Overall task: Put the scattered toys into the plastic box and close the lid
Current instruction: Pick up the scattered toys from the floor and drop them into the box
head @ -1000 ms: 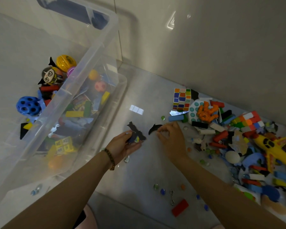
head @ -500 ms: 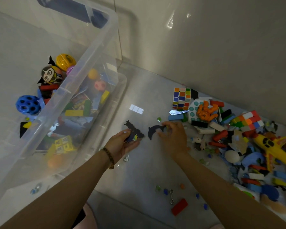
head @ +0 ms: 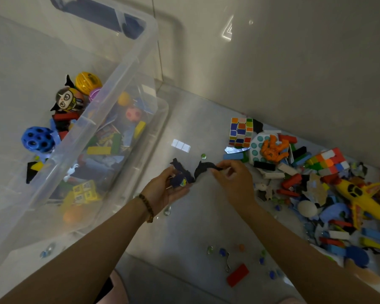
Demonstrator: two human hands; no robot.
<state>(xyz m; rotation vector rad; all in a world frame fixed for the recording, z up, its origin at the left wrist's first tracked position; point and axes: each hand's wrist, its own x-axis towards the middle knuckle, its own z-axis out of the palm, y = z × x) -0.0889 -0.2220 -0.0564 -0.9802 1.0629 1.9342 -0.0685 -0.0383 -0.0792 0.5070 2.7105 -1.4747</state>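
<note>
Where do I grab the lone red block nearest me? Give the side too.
Pinch the red block across its two long edges, coming straight down from above. It lies flat with nothing stacked on it, and it is long but narrow across, so thumb and finger can span it.

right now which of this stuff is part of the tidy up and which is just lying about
In the job: plastic box; left hand holding dark cut-outs; right hand pinching a black bat shape; puzzle cube; yellow toy plane; red block.
Lying about: metal hook; blue holed ball, already boxed.
</note>
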